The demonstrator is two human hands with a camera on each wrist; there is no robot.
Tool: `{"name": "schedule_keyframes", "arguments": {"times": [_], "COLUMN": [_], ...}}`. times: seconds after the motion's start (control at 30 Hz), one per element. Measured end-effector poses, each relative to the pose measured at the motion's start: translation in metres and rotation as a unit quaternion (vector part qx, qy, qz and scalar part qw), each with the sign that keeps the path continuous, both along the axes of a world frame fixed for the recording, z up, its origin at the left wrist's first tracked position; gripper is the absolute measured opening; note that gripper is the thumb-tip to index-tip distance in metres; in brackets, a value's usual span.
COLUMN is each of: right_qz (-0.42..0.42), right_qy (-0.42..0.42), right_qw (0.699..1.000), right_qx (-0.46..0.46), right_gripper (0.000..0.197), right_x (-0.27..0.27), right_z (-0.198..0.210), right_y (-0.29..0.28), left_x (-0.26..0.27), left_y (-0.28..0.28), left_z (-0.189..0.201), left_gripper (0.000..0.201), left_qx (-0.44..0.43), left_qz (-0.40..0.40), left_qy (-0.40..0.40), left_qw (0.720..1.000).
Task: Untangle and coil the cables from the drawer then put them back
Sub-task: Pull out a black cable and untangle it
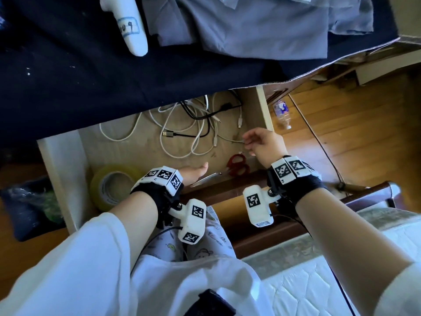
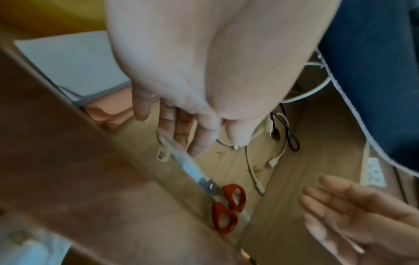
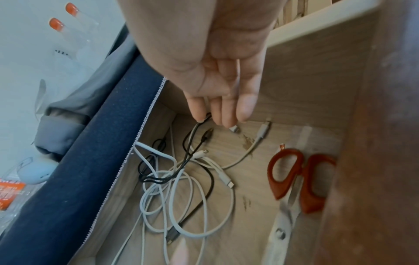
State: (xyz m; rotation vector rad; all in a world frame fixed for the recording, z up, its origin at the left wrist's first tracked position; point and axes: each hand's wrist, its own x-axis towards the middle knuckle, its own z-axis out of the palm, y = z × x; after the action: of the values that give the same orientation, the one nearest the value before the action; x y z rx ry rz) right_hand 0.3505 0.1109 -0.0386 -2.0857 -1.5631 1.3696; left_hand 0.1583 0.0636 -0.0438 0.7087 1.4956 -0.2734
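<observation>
Right hand (image 1: 264, 142) hovered, fingers loosely spread, over tangled cables (image 1: 186, 128) mid-frame in the drawer (image 1: 61, 169); left hand (image 1: 193, 173) flat, relaxed, near scissors (image 1: 237, 165).

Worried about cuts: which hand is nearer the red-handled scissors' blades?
Left. The left hand hovers over the blade tips of the red-handled scissors; the right hand is above the handles' end, farther from the blades.

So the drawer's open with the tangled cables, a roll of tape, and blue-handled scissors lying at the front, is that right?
Not quite: the scissors have red handles, not blue, as the right wrist view shows plainly. The rest holds: the drawer is open, with the tangled cables and the roll of tape inside.
</observation>
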Motion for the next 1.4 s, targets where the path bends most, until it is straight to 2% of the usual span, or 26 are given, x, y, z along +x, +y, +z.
{"name": "schedule_keyframes", "arguments": {"times": [0.07,0.17,0.27,0.37,0.47,0.67,0.77,0.87,0.97,1.03,1.1,1.2,1.4], "right_qz": [0.006,0.016,-0.011,-0.032,-0.042,-0.057,-0.023,0.010,-0.012,-0.030,-0.040,-0.031,-0.023], "right_qy": [0.003,0.008,0.041,0.080,0.098,0.085,0.059,0.005,0.006,0.000,0.033,0.141,0.176], "right_qw": [1.000,0.999,0.998,0.995,0.992,0.992,0.995,0.999,1.000,1.000,0.999,0.989,0.976], "right_qx": [-0.021,-0.047,-0.055,-0.055,-0.073,-0.078,-0.074,-0.040,-0.017,0.001,0.010,0.015,0.126], "right_gripper": [0.033,0.029,0.029,0.027,0.036,0.032,0.042,0.037,0.027,0.030,0.038,0.037,0.028], "right_x": [-0.001,-0.006,-0.021,-0.047,-0.072,-0.096,-0.096,-0.091,-0.082,-0.073,-0.062,-0.051,-0.036], "right_z": [-0.001,-0.004,-0.003,-0.006,-0.020,-0.042,-0.048,-0.045,-0.041,-0.033,-0.022,0.005,0.069], "right_y": [0.001,0.005,0.014,0.030,0.045,0.058,0.058,0.057,0.053,0.047,0.039,0.029,0.036], "left_x": [0.000,-0.007,-0.023,-0.048,-0.066,-0.083,-0.084,-0.081,-0.077,-0.076,-0.073,-0.066,-0.058], "left_y": [-0.002,0.002,0.013,0.021,0.025,0.012,0.008,0.008,0.010,0.012,0.014,0.019,0.031], "left_z": [-0.002,0.003,0.013,0.018,0.017,0.008,0.008,0.009,0.012,0.016,0.023,0.036,0.065], "left_gripper": [0.069,0.060,0.045,0.034,0.032,0.034,0.031,0.027,0.024,0.024,0.024,0.021,0.019], "left_qx": [0.003,-0.002,0.057,0.115,0.138,0.124,0.115,0.111,0.104,0.106,0.106,0.100,0.133], "left_qz": [0.021,0.040,0.152,0.289,0.345,0.386,0.398,0.390,0.366,0.361,0.369,0.382,0.386], "left_qy": [-0.010,-0.072,-0.128,-0.133,-0.134,-0.130,-0.139,-0.151,-0.161,-0.168,-0.184,-0.214,-0.223], "left_qw": [1.000,0.997,0.978,0.941,0.919,0.905,0.899,0.902,0.911,0.911,0.905,0.894,0.885]}}
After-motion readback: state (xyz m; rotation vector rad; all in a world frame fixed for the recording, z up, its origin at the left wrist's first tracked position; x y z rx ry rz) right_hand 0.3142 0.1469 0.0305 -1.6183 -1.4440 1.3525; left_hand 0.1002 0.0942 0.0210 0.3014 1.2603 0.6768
